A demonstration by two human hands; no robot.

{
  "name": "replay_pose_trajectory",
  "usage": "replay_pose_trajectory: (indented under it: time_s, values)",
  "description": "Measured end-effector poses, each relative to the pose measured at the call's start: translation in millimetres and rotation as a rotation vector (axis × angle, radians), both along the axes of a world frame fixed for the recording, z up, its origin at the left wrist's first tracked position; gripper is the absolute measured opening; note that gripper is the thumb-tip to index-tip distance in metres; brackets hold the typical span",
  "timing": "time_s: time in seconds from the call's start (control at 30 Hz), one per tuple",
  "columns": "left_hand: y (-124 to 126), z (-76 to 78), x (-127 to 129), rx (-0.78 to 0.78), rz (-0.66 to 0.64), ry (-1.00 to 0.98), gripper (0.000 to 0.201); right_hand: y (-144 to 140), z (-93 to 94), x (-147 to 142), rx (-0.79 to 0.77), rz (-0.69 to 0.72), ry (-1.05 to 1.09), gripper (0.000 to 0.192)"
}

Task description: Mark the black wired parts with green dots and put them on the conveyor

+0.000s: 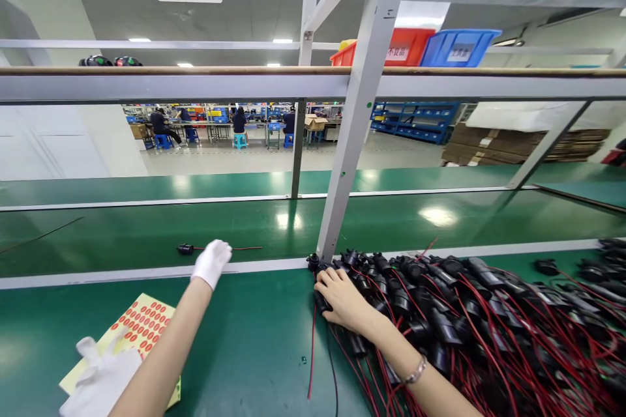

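Left hand (211, 262): covered by 1 white fabric glove that ends at the wrist.
Left forearm: no sleeve in view.
Right hand (341, 298): no glove.
Right wrist: 1 thin metal bracelet (416, 373) with small links.
Right forearm: no sleeve in view.

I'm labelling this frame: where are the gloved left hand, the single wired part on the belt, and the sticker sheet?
Gloved left hand (211, 262), head view, back of glove.
Single wired part (186, 249), head view, black body.
Sticker sheet (141, 324), head view, red-dotted face.
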State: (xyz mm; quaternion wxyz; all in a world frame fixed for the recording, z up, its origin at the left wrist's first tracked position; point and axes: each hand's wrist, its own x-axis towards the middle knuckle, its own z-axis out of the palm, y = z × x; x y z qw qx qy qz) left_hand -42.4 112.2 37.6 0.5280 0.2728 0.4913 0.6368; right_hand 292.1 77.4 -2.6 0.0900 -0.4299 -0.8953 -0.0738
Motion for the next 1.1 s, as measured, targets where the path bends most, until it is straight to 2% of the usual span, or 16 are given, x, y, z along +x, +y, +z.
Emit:
replay_pose_trajectory:
  time_s: [0.13,0.2,0.27,0.33,0.43,0.53,0.63,0.73,0.87,1.1]
  values:
    - [-48.2,-23.4,75.5,-0.131,-0.288,0.026,0.023,-7.6,7.4,-0.1,0.078,0.027,0.059,0.025]
    - [-72.2,-26.8,109.7,-0.137,-0.404,0.050,0.025,-18.6,13.9,-3.8,0.139,0.030,0.124,0.022]
    - [-92.3,-19.3,133.7,-0.079,-0.483,0.078,0.032,-33.7,22.9,-7.9,0.208,0.052,0.197,0.028]
    - [-107.9,-2.8,146.0,0.019,-0.526,0.104,0.034,-52.0,34.2,-9.8,0.273,0.099,0.265,0.037]
    - [-126.1,25.1,147.4,0.166,-0.563,0.183,0.034,-80.8,54.6,-5.8,0.348,0.168,0.385,0.046]
    - [-140.3,40.8,140.7,0.270,-0.636,0.263,0.038,-103.7,76.4,2.2,0.392,0.254,0.572,0.052]
    - [-148.4,42.8,136.1,0.314,-0.745,0.234,0.040,-117.1,94.4,7.7,0.374,0.367,0.617,0.048]
    - [-150.7,41.3,135.3,0.316,-0.812,0.218,0.042,-123.3,104.5,9.8,0.324,0.407,0.582,0.040]
    - [-152.2,44.6,136.3,0.319,-0.834,0.295,0.046,-127.2,107.4,11.8,0.299,0.420,0.519,0.032]
    - [-155.6,51.2,137.6,0.300,-0.820,0.393,0.038,-129.9,105.6,13.1,0.270,0.406,0.522,0.037]
